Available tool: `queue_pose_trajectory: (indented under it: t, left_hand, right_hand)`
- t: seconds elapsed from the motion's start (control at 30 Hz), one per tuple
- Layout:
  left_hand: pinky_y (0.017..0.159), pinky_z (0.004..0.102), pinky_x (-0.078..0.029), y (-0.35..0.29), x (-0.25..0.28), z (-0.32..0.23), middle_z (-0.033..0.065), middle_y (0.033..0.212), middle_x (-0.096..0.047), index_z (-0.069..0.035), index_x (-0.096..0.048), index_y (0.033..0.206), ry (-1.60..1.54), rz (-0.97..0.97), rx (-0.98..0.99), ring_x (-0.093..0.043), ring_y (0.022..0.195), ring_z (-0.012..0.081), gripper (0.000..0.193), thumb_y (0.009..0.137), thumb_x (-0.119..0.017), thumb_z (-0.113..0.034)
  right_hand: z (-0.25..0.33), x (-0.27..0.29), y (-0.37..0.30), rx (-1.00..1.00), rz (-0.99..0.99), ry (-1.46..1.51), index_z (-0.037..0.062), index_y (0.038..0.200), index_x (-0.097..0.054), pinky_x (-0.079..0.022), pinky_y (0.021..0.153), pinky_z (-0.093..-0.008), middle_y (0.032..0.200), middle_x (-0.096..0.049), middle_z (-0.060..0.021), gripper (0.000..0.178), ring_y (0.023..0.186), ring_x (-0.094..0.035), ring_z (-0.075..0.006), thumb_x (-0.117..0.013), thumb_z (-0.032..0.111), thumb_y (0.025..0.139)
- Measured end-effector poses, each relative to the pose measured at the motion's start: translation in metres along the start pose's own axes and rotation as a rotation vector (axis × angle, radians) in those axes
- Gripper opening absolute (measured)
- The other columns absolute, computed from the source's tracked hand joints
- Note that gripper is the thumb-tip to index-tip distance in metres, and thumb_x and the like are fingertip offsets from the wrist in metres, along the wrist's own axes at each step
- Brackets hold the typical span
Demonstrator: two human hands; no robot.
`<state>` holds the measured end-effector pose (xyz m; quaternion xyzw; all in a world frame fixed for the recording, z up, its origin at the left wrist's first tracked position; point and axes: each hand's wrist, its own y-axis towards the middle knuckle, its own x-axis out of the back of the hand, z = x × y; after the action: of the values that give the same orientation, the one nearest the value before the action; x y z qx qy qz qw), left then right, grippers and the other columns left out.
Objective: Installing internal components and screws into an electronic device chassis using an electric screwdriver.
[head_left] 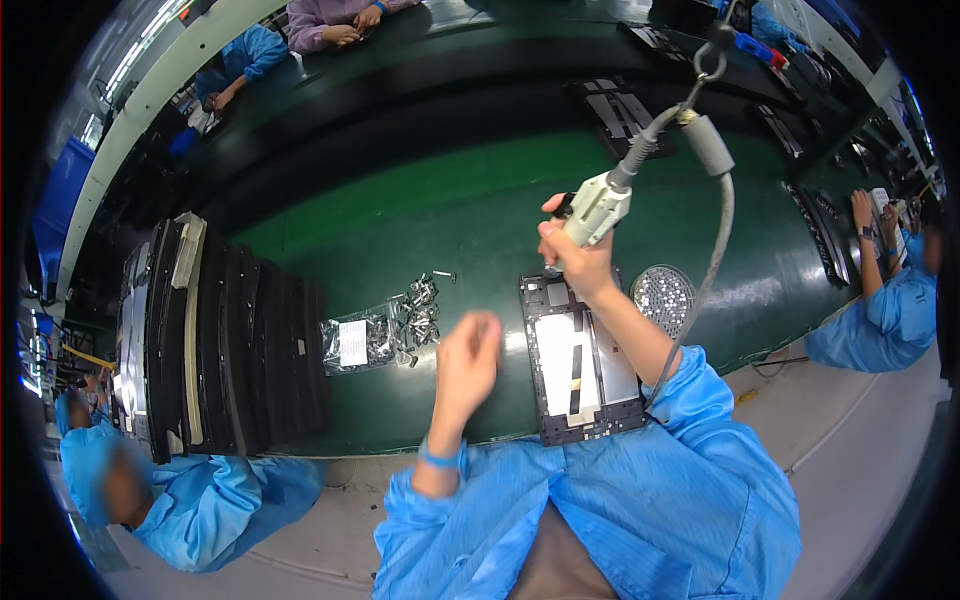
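My right hand (pixel 584 264) grips a pale electric screwdriver (pixel 602 208) that hangs by a grey cord, its tip over the far end of an open laptop chassis (pixel 610 414). The black chassis has silvery-white battery panels and a dark strip down the middle, and it lies at the bench edge in front of me. To the left of the chassis, my left hand (pixel 467 366) is raised with its fingers curled together. The fingertips are slightly blurred, and anything between them is hidden. Small loose metal parts (pixel 421 314) lie in a heap beyond that hand.
A clear bag (pixel 358 341) of parts with a white label lies beside the heap. A round dish (pixel 664 296) of small screws sits right of the chassis. Tall dark panels (pixel 240 350) are stacked at left. More chassis (pixel 618 112) lie beyond, and co-workers sit around.
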<state>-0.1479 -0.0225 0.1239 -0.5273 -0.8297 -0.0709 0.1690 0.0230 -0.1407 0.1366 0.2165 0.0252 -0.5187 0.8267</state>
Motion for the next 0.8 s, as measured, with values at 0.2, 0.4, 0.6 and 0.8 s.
queue_pose_trajectory:
  t: [0.2, 0.4, 0.6, 0.8]
  left_hand:
    - [0.058, 0.0336, -0.053, -0.118, -0.029, 0.005, 0.0145, 0.067, -0.067, -0.003, -0.029, 0.140, 0.010, 0.370, 0.331, -0.068, 0.062, 0.0225, 0.064, 0.091, -0.060, -0.030]
    - [0.055, 0.0262, -0.054, -0.126, -0.059, 0.025, 0.0191, 0.081, -0.068, 0.003, -0.036, 0.131, -0.644, 0.189, 0.495, -0.068, 0.063, 0.0224, 0.050, 0.092, -0.061, -0.017]
    - [0.049, 0.0240, -0.050, -0.054, -0.055, 0.016, 0.0162, 0.072, -0.066, 0.007, -0.052, 0.109, -0.730, 0.068, 0.379, -0.065, 0.056, 0.0176, 0.034, 0.093, -0.061, -0.022]
    - [0.043, 0.0237, -0.043, 0.112, -0.063, 0.028, 0.0107, 0.066, -0.065, 0.008, -0.056, 0.110, -0.592, -0.215, 0.242, -0.059, 0.048, 0.0132, 0.037, 0.093, -0.060, -0.024]
  right_hand:
    - [0.042, 0.056, 0.010, 0.005, 0.104, -0.085, -0.0004, 0.108, -0.055, -0.044, 0.052, -0.0225, 0.065, -0.055, 0.0006, 0.030, 0.056, -0.054, -0.0077, -0.068, 0.009, 0.084]
    - [0.058, 0.093, 0.006, 0.020, 0.148, -0.131, 0.0007, 0.116, -0.054, -0.046, 0.061, -0.0255, 0.072, -0.057, -0.0011, 0.039, 0.065, -0.059, -0.0109, -0.069, 0.012, 0.082]
    - [0.072, 0.142, 0.002, 0.043, 0.014, -0.223, 0.0017, 0.117, -0.055, -0.046, 0.062, -0.0258, 0.075, -0.058, -0.0011, 0.043, 0.066, -0.058, -0.0108, -0.073, 0.014, 0.079]
    - [0.067, 0.185, 0.016, -0.031, 0.185, -0.150, 0.0010, 0.125, -0.051, -0.047, 0.073, -0.0278, 0.080, -0.061, -0.0035, 0.066, 0.079, -0.060, -0.0133, -0.077, 0.032, 0.074]
